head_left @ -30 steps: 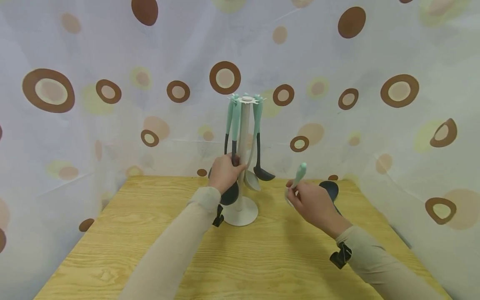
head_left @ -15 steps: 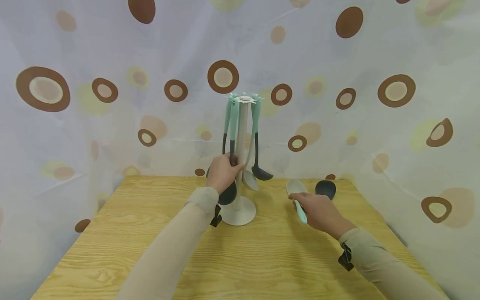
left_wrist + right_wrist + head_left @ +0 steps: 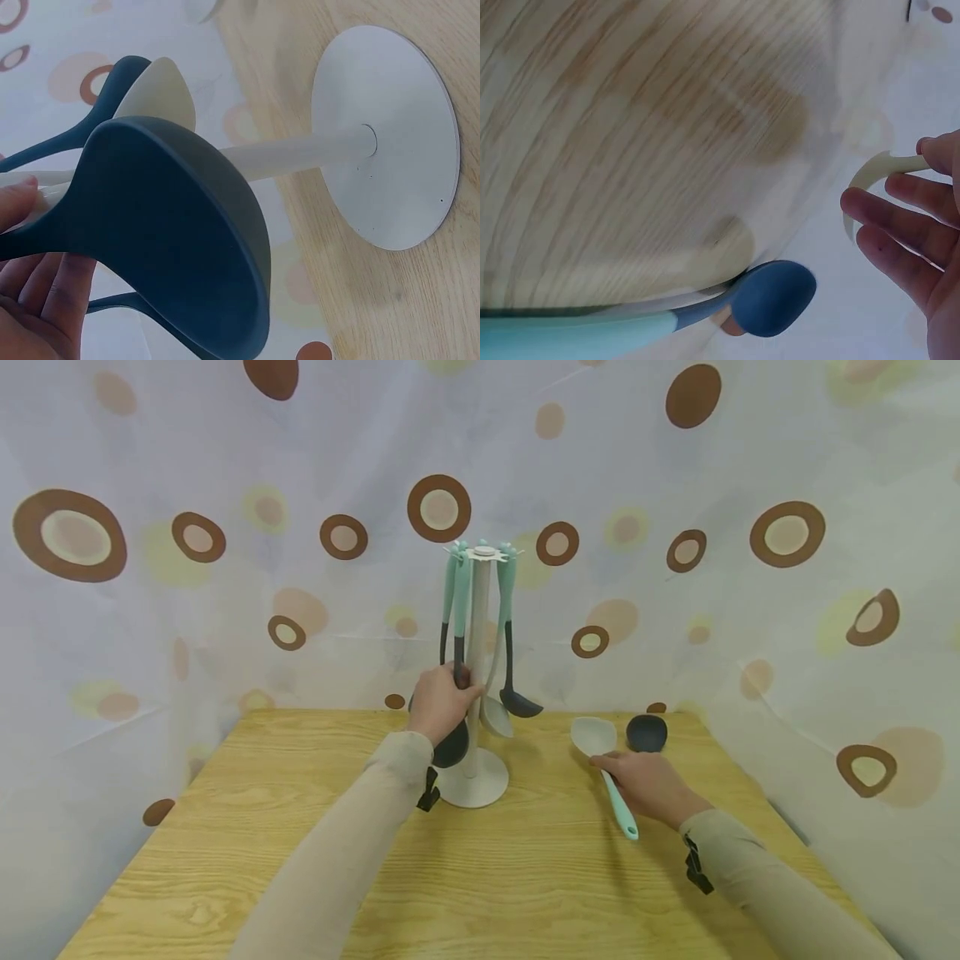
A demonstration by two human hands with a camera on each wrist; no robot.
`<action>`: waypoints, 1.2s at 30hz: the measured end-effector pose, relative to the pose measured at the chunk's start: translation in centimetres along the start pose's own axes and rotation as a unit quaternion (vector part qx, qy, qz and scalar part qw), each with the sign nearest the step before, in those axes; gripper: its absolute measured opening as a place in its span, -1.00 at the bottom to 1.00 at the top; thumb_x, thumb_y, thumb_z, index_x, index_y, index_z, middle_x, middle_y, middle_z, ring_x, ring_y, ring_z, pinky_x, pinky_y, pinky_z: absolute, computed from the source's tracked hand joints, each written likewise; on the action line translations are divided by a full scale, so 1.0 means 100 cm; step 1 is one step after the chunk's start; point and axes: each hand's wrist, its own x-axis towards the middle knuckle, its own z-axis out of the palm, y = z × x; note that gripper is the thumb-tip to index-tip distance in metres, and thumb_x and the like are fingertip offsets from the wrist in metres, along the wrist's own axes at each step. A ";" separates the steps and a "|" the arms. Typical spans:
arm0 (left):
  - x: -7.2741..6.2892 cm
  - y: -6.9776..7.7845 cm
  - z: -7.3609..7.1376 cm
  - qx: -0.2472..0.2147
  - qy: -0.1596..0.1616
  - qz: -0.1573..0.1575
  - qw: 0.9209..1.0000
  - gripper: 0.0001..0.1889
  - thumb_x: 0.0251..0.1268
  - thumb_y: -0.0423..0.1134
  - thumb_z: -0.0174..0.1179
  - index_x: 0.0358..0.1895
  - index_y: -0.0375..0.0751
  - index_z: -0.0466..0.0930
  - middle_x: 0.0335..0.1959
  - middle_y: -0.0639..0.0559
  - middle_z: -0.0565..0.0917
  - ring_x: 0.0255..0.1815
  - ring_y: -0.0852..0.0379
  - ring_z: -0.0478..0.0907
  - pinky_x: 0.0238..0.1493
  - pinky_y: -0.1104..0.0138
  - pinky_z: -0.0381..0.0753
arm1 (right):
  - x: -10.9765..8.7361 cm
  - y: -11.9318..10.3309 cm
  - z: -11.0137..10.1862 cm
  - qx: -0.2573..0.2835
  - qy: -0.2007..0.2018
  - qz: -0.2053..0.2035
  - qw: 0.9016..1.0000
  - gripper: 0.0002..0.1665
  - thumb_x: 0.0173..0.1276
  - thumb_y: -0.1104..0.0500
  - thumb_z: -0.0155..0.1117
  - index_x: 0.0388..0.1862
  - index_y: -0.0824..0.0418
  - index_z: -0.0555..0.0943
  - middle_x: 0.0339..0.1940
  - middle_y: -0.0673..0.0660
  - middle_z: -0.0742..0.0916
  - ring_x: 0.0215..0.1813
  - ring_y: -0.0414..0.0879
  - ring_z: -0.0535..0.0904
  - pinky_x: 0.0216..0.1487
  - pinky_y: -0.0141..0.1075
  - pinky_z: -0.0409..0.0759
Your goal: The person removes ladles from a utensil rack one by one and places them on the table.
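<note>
A white utensil stand [image 3: 474, 785] holds several mint-handled tools hanging from its top. My left hand [image 3: 441, 702] grips the stand's pole partway up, its thumb and fingers around it beside the neck of a hanging dark ladle [image 3: 165, 225]. The ladle's bowl hangs below the hand. On the right, my right hand [image 3: 637, 781] pinches a cream spoon [image 3: 594, 735] near its neck, the head pointing away and the mint handle toward me. In the right wrist view the spoon's head curves beyond the fingertips, and the other fingers are spread beside it.
A dark spoon [image 3: 647, 733] with a mint handle lies on the wooden table [image 3: 525, 877], just right of the cream one. From the stand also hang a cream ladle [image 3: 496, 718] and another dark ladle [image 3: 519, 703]. A patterned curtain [image 3: 360, 635] borders the table's back and sides.
The right hand has turned the cream spoon from handle-up to handle toward me and lowered it toward the table beside the dark spoon. The left hand keeps its grip on the stand.
</note>
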 end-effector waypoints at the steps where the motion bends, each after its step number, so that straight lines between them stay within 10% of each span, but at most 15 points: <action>1: 0.000 0.000 0.000 0.001 0.001 -0.001 1.000 -0.82 0.35 -0.07 0.33 -0.25 -0.09 0.65 -0.43 0.03 0.68 -0.42 0.10 0.60 -0.38 0.29 0.57 | -0.001 0.003 0.002 0.000 -0.007 0.003 1.000 -0.59 0.31 0.32 0.38 0.12 0.04 0.68 -0.10 0.13 0.81 -0.66 -0.20 0.46 -0.65 -0.38 0.29; 19: 0.000 0.002 -0.003 0.001 0.007 -0.004 1.000 -0.79 0.33 -0.05 0.35 -0.26 -0.12 0.65 -0.45 0.03 0.67 -0.39 0.08 0.61 -0.34 0.27 0.56 | -0.013 0.033 0.018 -0.014 -0.076 0.030 0.997 -0.50 0.31 0.37 0.37 0.20 0.04 0.67 0.03 0.11 0.79 -0.55 -0.15 0.61 -0.60 -0.35 0.45; 27: -0.001 0.001 -0.002 -0.001 0.006 0.005 1.000 -0.79 0.35 -0.06 0.33 -0.22 -0.13 0.65 -0.46 0.01 0.67 -0.42 0.09 0.62 -0.38 0.28 0.56 | -0.018 0.040 0.026 0.002 -0.076 0.023 0.997 -0.62 0.36 0.25 0.37 0.15 0.04 0.69 -0.33 0.03 0.79 -0.72 -0.34 0.29 -0.67 -0.39 0.24; 36: -0.002 0.000 0.002 -0.005 0.002 0.001 1.000 -0.80 0.35 -0.06 0.33 -0.25 -0.11 0.62 -0.49 0.02 0.65 -0.45 0.09 0.60 -0.40 0.29 0.56 | -0.024 0.036 0.031 0.019 -0.062 0.026 0.998 -0.76 0.38 0.21 0.34 -0.01 0.01 0.73 -0.52 -0.08 0.72 -0.67 -0.33 0.40 -0.63 -0.37 0.32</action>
